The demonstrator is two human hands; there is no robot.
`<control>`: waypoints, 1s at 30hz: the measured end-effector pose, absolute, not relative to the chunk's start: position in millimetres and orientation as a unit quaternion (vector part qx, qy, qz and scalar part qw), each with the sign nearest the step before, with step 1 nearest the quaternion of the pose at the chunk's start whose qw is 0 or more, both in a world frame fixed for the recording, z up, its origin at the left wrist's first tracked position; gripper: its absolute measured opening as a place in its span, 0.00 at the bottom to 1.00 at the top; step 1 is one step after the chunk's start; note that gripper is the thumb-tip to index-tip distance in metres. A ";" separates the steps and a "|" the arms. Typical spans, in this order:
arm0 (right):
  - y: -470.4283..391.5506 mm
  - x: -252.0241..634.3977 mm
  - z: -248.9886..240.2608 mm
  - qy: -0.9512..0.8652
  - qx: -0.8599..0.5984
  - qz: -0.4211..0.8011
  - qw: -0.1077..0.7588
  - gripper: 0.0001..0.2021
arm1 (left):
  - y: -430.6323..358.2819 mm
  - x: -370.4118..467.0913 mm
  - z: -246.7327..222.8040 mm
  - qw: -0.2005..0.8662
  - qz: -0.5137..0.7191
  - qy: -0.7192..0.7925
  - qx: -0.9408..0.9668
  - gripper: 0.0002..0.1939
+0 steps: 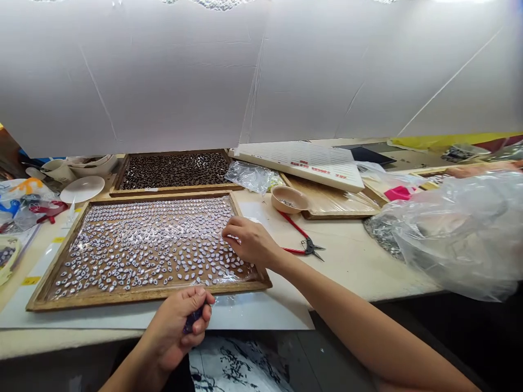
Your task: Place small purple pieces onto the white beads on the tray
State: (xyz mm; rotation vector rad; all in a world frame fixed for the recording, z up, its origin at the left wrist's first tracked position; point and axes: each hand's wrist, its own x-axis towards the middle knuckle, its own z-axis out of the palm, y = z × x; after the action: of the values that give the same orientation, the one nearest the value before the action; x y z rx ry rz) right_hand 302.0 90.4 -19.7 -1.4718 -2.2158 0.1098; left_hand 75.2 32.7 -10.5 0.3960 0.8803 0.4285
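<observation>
A wood-framed tray (149, 296) lies on the table, its film-covered board bearing rows and scattered groups of small pale drop-shaped pieces (134, 239). My right hand (249, 239) reaches over the tray's right side, thumb and fingertips pressed together above the pieces; what they hold, if anything, is too small to make out. Just in front of the tray's front edge is my left hand (183, 321), fingers curled round a dark purple thing (193, 320), partly hidden by the fingers.
Behind stands a second tray (175, 190) with dark pieces. Right of it are a white foam slab (302, 163), a small bowl (289, 199) and red-handled pliers (310, 246). A plastic bag (461, 234) lies at right, a white plate (83, 188) at left. A white panel (261, 76) spans the top.
</observation>
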 end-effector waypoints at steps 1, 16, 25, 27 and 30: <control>94.9 300.6 -20.9 -0.815 -0.539 0.028 0.213 0.05 | 32.0 74.7 -10.1 0.864 0.203 0.418 0.190 0.10; 109.4 299.5 -21.7 -0.862 -0.504 -0.023 0.056 0.10 | 33.0 71.1 -11.0 0.872 0.196 0.403 0.195 0.09; 98.7 301.6 -21.5 -0.855 -0.511 0.026 0.090 0.13 | 33.6 69.8 -12.3 0.876 0.193 0.403 0.183 0.10; 98.2 302.8 -22.4 -0.848 -0.516 0.037 0.115 0.14 | 32.8 69.4 -12.2 0.875 0.194 0.405 0.182 0.10; 98.4 304.7 -23.2 -0.837 -0.530 0.041 0.127 0.14 | 32.0 68.8 -12.8 0.875 0.200 0.406 0.174 0.11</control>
State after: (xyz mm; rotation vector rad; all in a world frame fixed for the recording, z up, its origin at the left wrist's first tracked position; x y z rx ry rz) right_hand 304.7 98.4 -23.2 -1.5437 -2.4361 0.1203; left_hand 68.8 32.0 -12.8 0.3632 0.8472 0.4168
